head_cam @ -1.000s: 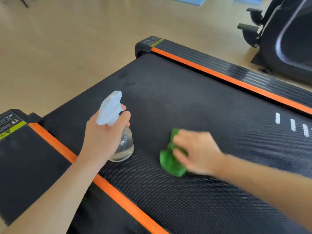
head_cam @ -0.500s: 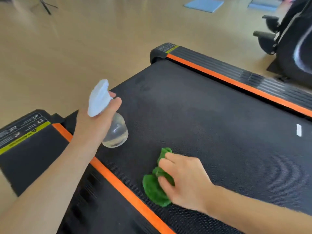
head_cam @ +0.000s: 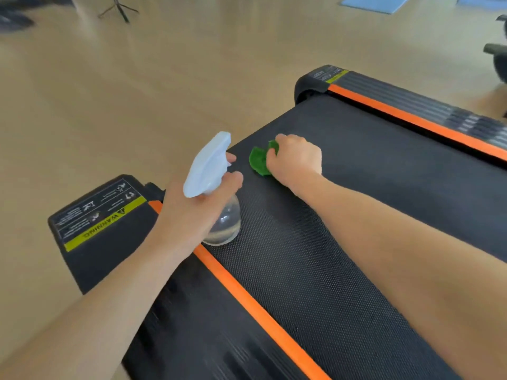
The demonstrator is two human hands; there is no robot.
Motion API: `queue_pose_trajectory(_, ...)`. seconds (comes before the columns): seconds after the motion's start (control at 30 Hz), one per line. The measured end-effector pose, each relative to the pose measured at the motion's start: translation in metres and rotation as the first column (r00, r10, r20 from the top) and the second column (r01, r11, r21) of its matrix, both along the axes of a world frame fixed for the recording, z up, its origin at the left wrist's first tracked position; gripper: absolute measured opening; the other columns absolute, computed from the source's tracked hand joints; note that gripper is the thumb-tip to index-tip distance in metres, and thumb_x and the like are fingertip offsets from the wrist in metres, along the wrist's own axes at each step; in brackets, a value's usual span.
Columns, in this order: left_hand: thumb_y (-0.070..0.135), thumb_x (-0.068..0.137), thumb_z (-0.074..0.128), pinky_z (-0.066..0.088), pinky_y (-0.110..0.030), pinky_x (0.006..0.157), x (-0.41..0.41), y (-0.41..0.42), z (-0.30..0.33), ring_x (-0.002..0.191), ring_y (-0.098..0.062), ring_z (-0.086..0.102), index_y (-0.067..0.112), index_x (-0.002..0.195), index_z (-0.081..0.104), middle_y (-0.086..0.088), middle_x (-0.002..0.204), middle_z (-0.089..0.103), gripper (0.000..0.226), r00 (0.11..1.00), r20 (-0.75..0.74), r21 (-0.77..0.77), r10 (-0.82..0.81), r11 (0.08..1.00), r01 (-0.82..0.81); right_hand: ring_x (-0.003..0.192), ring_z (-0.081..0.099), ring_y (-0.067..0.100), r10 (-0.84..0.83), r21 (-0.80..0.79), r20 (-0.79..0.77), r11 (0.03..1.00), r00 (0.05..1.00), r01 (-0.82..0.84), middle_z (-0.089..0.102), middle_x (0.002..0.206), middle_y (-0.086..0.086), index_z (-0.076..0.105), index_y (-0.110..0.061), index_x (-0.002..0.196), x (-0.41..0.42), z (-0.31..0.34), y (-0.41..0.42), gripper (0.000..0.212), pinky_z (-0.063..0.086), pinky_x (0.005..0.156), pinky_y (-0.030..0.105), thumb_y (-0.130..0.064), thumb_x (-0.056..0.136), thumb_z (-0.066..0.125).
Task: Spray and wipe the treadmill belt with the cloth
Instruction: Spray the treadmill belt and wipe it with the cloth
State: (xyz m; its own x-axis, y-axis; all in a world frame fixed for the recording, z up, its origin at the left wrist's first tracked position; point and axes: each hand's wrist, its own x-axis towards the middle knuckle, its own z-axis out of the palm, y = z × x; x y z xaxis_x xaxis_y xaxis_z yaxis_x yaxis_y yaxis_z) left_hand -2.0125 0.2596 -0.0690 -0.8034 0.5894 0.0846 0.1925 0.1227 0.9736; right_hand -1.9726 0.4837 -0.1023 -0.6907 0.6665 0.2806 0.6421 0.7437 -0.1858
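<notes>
cloth (head_cam: 259, 161) on treadmill belt (head_cam: 356, 215), spray bottle (head_cam: 212, 185) just left

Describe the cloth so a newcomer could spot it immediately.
Find the black treadmill belt between its orange stripes. Near its far end, the right hand grips a crumpled cloth against it. It is the only green thing there.

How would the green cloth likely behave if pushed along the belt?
The bunched green cloth is probably floppy: it crumples under the right hand. It looks light for its size. The textured black treadmill belt may drag it rather than let it slide.
</notes>
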Motion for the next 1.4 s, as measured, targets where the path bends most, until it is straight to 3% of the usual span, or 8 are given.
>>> queue_pose_trajectory(0.13,0.022,0.096,0.077,0.05,-0.011,0.077,-0.033,-0.016,0.015,0.081,0.0,0.063,0.04,0.109,0.073,0.009,0.093,0.069,0.023,0.997,-0.035,0.111,0.068,0.992,-0.064,0.075,0.057,0.027,0.083,-0.046,-0.044,0.995,0.996,-0.085,0.054,0.083,-0.003,0.049,-0.019,0.086,0.036,0.001,-0.04,0.02,0.031,0.058,0.032,-0.037,0.094,0.046)
queue_pose_trajectory(0.3,0.033,0.097,0.075,0.05,-0.015,0.081,-0.066,-0.018,0.013,0.086,-0.003,0.063,0.041,0.124,0.07,0.012,0.097,0.065,0.028,0.999,-0.032,0.023,-0.018,1.0,0.019,0.065,0.053,0.013,0.398,-0.12,-0.006,0.911,0.918,-0.395,0.049,0.076,-0.01,0.049,-0.026,0.076,0.148,0.007,-0.13,0.018,0.041,0.052,0.03,-0.04,0.088,0.05)
queue_pose_trajectory(0.47,0.042,0.093,0.072,0.051,-0.027,0.082,-0.061,-0.013,-0.007,0.075,-0.011,0.055,0.038,0.125,0.072,0.01,0.079,0.059,0.032,0.996,-0.023,0.075,0.081,0.994,-0.079,0.059,0.045,0.015,0.545,-0.024,0.025,0.838,0.838,-0.545,0.046,0.074,-0.01,0.053,-0.021,0.075,0.129,0.009,-0.117,0.017,0.035,0.049,0.028,-0.03,0.089,0.056)
queue_pose_trajectory(0.8,0.061,0.082,0.067,0.054,-0.028,0.08,-0.066,-0.01,-0.015,0.08,-0.014,0.057,0.027,0.131,0.07,0.011,0.082,0.056,0.059,0.998,-0.022,0.097,0.066,0.993,-0.064,0.069,0.053,0.024,-0.001,-0.019,0.012,1.0,1.0,0.002,0.049,0.079,-0.004,0.043,-0.021,0.082,-0.03,0.001,-0.062,0.021,0.029,0.053,0.031,-0.035,0.096,0.048)
queue_pose_trajectory(0.97,0.065,0.081,0.062,0.056,-0.03,0.084,-0.066,-0.011,-0.004,0.082,-0.016,0.062,0.032,0.13,0.07,0.012,0.086,0.063,0.06,1.0,-0.009,0.032,0.03,0.999,-0.029,0.068,0.058,0.017,0.079,-0.081,0.024,0.994,0.997,-0.077,0.052,0.08,-0.011,0.054,-0.024,0.086,0.072,0.005,-0.121,0.019,0.037,0.051,0.028,-0.04,0.092,0.046)
queue_pose_trajectory(1.1,0.07,0.079,0.058,0.056,-0.031,0.089,-0.064,-0.013,0.004,0.098,-0.023,0.068,0.03,0.133,0.069,0.006,0.102,0.072,0.068,1.0,-0.012,-0.03,0.011,0.999,-0.011,0.059,0.049,0.011,0.183,-0.081,0.069,0.981,0.981,-0.178,0.041,0.076,-0.015,0.049,-0.027,0.082,0.148,0.015,-0.162,0.014,0.029,0.049,0.023,-0.039,0.091,0.048)
queue_pose_trajectory(1.23,0.068,0.082,0.06,0.059,-0.045,0.094,-0.066,-0.013,0.004,0.099,-0.022,0.069,0.034,0.126,0.068,0.009,0.103,0.072,0.055,1.0,-0.022,0.001,0.015,1.0,-0.015,0.063,0.052,0.017,0.311,-0.007,0.08,0.95,0.947,-0.311,0.049,0.079,-0.008,0.054,-0.022,0.082,0.126,0.011,-0.142,0.017,0.041,0.049,0.029,-0.034,0.092,0.052)
queue_pose_trajectory(1.4,0.062,0.084,0.063,0.057,-0.031,0.094,-0.068,-0.01,-0.001,0.097,-0.005,0.068,0.057,0.115,0.059,0.027,0.1,0.07,0.032,0.999,-0.024,0.021,0.031,0.999,-0.031,0.062,0.057,0.022,0.1,0.005,-0.057,0.995,0.993,-0.099,0.05,0.076,-0.006,0.058,-0.019,0.084,0.021,-0.001,-0.094,0.025,0.039,0.047,0.029,-0.039,0.091,0.044)
